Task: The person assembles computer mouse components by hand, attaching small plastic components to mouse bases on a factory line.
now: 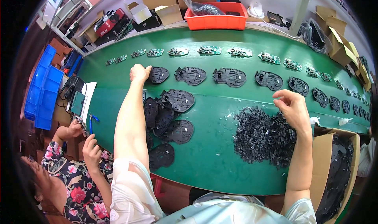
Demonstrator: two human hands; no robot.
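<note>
My left hand (139, 73) reaches far across the green table, its fingers curled at the left edge of a black plastic mouse base shell (159, 75). Its fingertips are partly hidden. My right hand (292, 109) hovers at the far right edge of a heap of small black plastic parts (256, 135). Thumb and forefinger come close together there; anything between them is too small to make out. More shells (229, 77) lie in a curved row to the right. A loose stack of shells (162, 116) sits beside my left forearm.
Green circuit boards (209, 50) form a row behind the shells. A red bin (215, 18) stands at the back. At right is a cardboard box (323, 161) of black parts. On the left, a co-worker's hands (92, 151) work near blue pliers (91, 122) and blue trays (45, 86).
</note>
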